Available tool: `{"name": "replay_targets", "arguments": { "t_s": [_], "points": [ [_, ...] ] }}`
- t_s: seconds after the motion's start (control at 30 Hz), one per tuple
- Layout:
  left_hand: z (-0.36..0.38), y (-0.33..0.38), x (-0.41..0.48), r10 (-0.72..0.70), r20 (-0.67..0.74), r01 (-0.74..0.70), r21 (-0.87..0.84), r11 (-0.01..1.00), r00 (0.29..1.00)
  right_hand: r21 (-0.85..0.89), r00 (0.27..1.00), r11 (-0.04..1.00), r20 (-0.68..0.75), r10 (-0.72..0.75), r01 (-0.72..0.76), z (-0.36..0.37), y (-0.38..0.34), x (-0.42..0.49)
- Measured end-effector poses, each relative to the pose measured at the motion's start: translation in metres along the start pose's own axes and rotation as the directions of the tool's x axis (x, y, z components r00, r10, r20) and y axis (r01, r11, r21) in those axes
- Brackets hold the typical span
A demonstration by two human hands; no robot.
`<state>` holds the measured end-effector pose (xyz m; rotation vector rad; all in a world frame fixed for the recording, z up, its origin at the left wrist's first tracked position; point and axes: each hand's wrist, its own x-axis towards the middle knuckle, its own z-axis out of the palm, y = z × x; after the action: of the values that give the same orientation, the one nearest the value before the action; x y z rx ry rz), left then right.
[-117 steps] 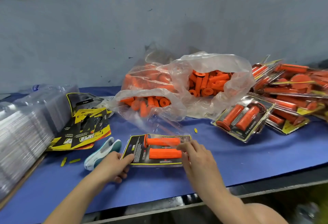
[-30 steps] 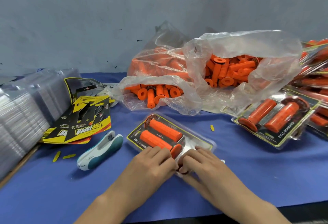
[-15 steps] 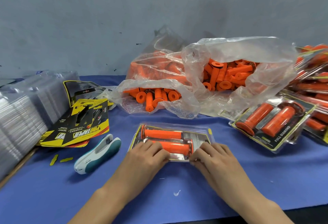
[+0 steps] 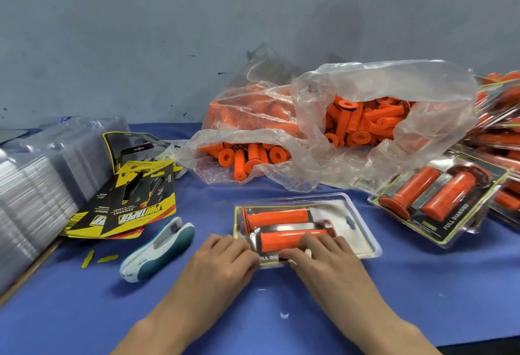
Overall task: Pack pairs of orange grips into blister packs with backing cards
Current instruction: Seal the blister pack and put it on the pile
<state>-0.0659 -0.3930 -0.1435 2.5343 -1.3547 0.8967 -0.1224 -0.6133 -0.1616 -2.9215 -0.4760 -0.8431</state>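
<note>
Near the front edge of the bench (image 4: 422, 284), about midway along it, the blister pack (image 4: 298, 199) is laid flat, with two orange grips (image 4: 277, 216) and the backing card (image 4: 360, 237) inside. Within the last second it has been swung from a diagonal to lie square to that edge, and both hands have been drawn together onto its near long side, so the closing of the shell is judged almost finished. The left hand (image 4: 225, 259) is set with bent fingers on the near-left corner; whether anything is pinched cannot be told. The right hand (image 4: 323, 256) is spread flat, pressing the near grip and rim, with nothing gripped. The long axis is run left to right, with the hang slot pointed right
</note>
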Motion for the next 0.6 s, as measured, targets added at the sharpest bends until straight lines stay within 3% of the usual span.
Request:
{"name": "replay_targets", "arguments": {
  "t_s": [0.1,0.13,0.2,0.27,0.33,0.37,0.4,0.47,0.53,0.6],
  "points": [
    [-0.002,-0.002,-0.007,-0.089,0.029,0.093,-0.19,0.977,0.996,0.101,1.0,0.995,-0.008,0.004,-0.003,-0.001,-0.003,0.002],
    [-0.004,-0.004,-0.009,-0.188,0.045,0.192,-0.298,0.935,0.981,0.14,1.0,0.99,-0.016,0.013,-0.011,-0.002,-0.003,0.003],
    [-0.007,-0.008,-0.01,-0.396,0.113,0.393,-0.524,0.755,0.911,0.177,0.999,0.984,-0.035,0.019,-0.012,-0.003,-0.005,0.005],
    [-0.003,-0.009,-0.004,-0.59,0.133,0.518,-0.653,0.552,0.797,0.177,0.999,0.984,-0.035,-0.006,0.012,-0.001,-0.006,0.004],
    [0.003,-0.016,0.004,-0.767,0.162,0.644,-0.664,0.38,0.62,0.196,0.999,0.98,-0.003,-0.035,0.035,0.001,-0.006,0.003],
    [0.005,-0.02,0.007,-0.814,0.254,0.713,-0.654,0.253,0.522,0.208,0.999,0.977,-0.004,-0.048,0.047,0.001,-0.007,0.002],
    [0.006,-0.025,0.01,-0.811,0.384,0.759,-0.642,0.109,0.441,0.22,0.998,0.974,-0.012,-0.056,0.057,0.002,-0.008,0.002],
    [0.008,-0.03,0.015,-0.707,0.605,0.786,-0.607,-0.113,0.366,0.239,0.997,0.968,-0.028,-0.067,0.071,0.002,-0.01,0.002],
    [0.002,-0.032,0.02,-0.629,0.696,0.808,-0.562,-0.178,0.346,0.241,0.997,0.967,-0.035,-0.074,0.08,0.003,-0.01,0.001],
    [-0.002,-0.033,0.023,-0.595,0.727,0.829,-0.532,-0.171,0.344,0.239,0.996,0.967,-0.035,-0.08,0.086,0.003,-0.009,0.0]
  ]
}}
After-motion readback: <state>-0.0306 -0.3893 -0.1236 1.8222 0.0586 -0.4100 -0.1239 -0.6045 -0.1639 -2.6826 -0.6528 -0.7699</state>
